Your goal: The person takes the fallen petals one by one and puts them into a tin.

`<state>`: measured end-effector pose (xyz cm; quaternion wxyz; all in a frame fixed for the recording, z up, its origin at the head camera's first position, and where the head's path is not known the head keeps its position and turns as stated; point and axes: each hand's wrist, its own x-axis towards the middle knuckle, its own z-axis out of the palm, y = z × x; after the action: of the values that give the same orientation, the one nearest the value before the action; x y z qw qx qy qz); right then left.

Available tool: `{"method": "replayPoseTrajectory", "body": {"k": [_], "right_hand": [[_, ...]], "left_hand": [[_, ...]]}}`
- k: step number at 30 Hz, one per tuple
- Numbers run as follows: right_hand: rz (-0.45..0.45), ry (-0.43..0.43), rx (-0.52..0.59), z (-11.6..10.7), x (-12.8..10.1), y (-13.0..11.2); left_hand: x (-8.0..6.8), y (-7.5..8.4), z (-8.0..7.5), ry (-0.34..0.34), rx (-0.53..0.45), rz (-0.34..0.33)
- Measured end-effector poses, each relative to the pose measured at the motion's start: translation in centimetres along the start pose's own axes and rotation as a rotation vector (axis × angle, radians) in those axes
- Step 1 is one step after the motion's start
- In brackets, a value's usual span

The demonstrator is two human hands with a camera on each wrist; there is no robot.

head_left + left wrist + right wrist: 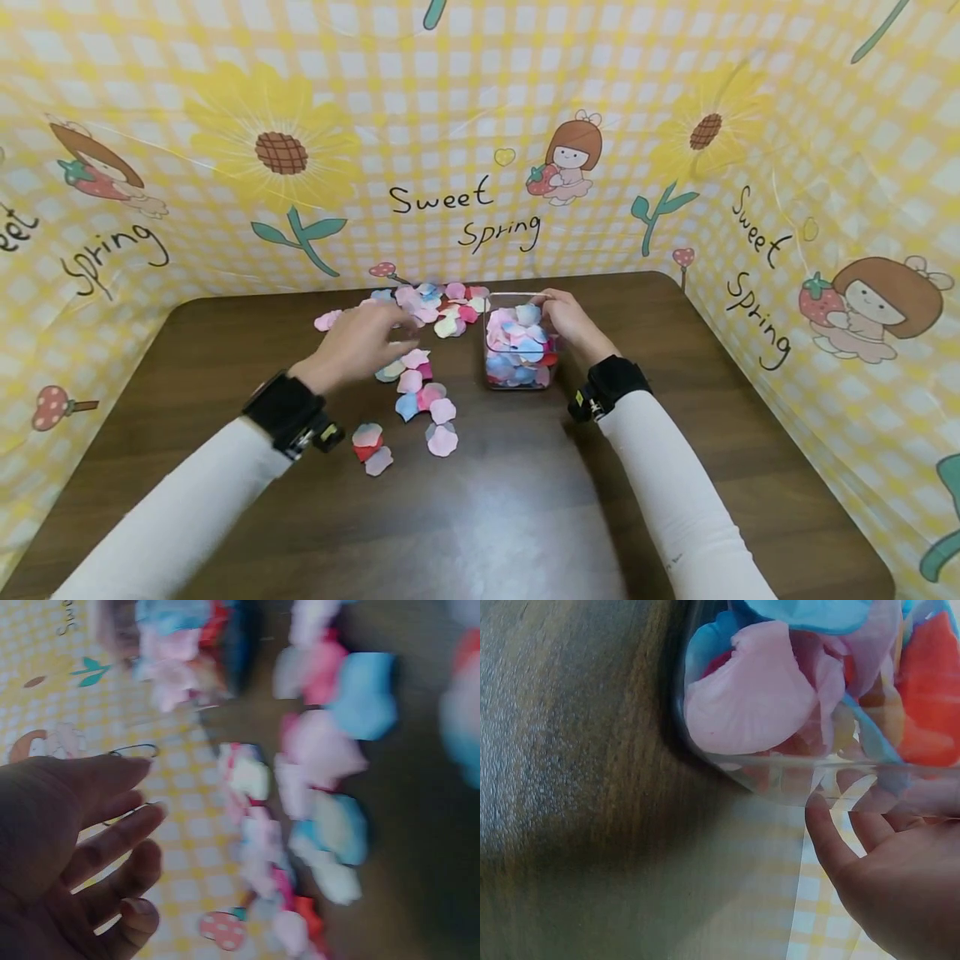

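A clear square box (pixel 517 387), filled with pink, blue and red artificial petals, stands on the table right of centre. My right hand (pixel 576 327) holds it at the right and back, with fingers round the outside of the clear wall (pixel 780 784) in the right wrist view. To the left, my left hand (pixel 356 346) hovers over loose petals (pixel 411 382), its fingers loosely bent. Nothing shows between the left fingers (pixel 124 840) in the left wrist view, where the petals look blurred.
More petals (pixel 423 302) are spread along the back of the brown table (pixel 247 367). A string of them runs towards the front, and a small cluster (pixel 367 439) lies nearer to me. Yellow checked cloth (pixel 465 150) walls off the back and sides.
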<state>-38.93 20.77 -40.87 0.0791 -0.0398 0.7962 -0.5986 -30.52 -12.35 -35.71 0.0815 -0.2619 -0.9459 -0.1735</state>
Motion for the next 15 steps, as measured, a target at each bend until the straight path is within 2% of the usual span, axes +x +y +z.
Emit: {"method": "replayPoseTrajectory", "body": {"k": [4, 7, 11, 15], "right_hand": [[0.002, 0.008, 0.003, 0.0, 0.1, -0.1], [0.006, 0.016, 0.011, 0.0, 0.2, -0.2], [0.002, 0.026, 0.004, 0.0, 0.2, -0.1], [0.005, 0.019, 0.007, 0.0, 0.3, 0.1]], "left_hand": [[-2.9, -0.9, 1.4, -0.11, 0.025, 0.006], [-4.2, -1.0, 2.7, -0.177, 0.028, -0.02], [-4.7, -0.7, 4.6, -0.223, 0.023, -0.041], [-4.7, -0.4, 5.8, -0.231, 0.008, -0.056]]}}
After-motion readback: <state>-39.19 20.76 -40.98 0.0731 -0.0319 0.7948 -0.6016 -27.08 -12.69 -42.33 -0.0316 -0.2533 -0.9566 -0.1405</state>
